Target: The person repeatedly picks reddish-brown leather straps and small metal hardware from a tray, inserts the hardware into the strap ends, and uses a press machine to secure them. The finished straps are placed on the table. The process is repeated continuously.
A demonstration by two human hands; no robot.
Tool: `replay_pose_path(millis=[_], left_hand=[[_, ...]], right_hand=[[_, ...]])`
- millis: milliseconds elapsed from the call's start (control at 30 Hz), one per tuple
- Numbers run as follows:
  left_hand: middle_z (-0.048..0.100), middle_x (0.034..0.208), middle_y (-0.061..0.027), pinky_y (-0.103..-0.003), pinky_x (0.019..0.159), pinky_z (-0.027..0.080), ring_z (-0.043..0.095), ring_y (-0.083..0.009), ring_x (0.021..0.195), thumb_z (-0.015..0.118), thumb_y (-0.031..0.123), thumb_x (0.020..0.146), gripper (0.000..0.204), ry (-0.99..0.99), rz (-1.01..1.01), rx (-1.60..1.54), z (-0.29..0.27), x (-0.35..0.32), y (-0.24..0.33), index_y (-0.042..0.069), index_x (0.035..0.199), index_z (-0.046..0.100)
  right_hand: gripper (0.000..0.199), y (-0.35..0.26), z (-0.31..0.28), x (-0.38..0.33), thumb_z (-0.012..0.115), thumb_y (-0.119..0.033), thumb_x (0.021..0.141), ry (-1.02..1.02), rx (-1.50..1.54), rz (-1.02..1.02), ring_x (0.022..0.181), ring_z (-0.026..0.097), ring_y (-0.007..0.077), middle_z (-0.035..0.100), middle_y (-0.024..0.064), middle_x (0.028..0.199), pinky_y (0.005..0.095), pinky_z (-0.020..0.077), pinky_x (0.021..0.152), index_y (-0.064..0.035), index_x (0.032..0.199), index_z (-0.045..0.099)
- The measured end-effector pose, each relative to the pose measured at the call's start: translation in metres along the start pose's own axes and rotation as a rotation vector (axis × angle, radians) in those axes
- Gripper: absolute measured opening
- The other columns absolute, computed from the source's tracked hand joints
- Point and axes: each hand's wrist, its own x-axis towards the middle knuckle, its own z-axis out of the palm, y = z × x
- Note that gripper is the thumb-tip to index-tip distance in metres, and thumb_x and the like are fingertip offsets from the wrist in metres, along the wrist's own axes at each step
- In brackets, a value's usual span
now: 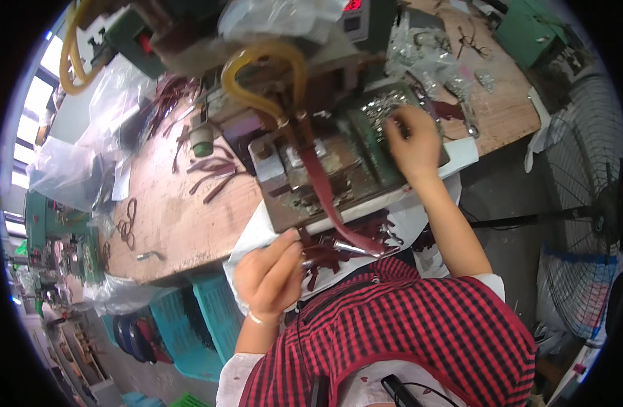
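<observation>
My left hand [267,275] is closed, thumb and fingers pressed together beside a bundle of dark red straps. What it pinches, if anything, is hidden. My right hand [418,144] reaches into a green tray [371,146] of small shiny metal pieces [386,107]; its fingers curl in, and anything between them is too small to make out. Between the hands, a dark red strap [320,182] hangs from the press machine [284,156] toward my lap, its lower end by a silvery metal piece [355,248]. More dark red straps [325,258] lie on white cloth below the machine.
Loose straps [213,173] lie on the wooden table [182,217] at left. Plastic bags [430,57] of metal parts sit at the far right. A yellow hose [264,51] loops over the machine. A fan [582,203] stands right; turquoise crates [216,315] are below left.
</observation>
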Motion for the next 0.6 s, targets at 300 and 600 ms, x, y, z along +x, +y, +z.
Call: replay_pose_path(millis=[300, 600], left_hand=[[0.071, 0.103, -0.0153, -0.026, 0.068, 0.058, 0.068, -0.0180, 0.078, 0.064, -0.013, 0.092, 0.019, 0.333, -0.173, 0.255, -0.055, 0.045, -0.077, -0.008, 0.108, 0.071], [0.071, 0.103, -0.0124, -0.044, 0.078, 0.055, 0.068, -0.0347, 0.093, 0.068, 0.011, 0.086, 0.013, -0.269, -0.641, 0.567, 0.025, -0.038, -0.191, 0.006, 0.095, 0.076]], right_hand=[[0.016, -0.018, 0.010, 0.007, 0.065, -0.007, 0.099, 0.136, 0.769, 0.482, 0.094, 0.063, 0.0082, 0.073, 0.0031, 0.101, 0.0228, 0.0482, 0.087, 0.0006, 0.110, 0.074], [0.019, -0.008, -0.043, -0.013, 0.069, -0.006, 0.096, 0.024, 0.593, 0.506, 0.092, 0.064, 0.0076, 0.074, 0.0025, 0.102, 0.0212, 0.0487, 0.082, 0.0001, 0.113, 0.075]])
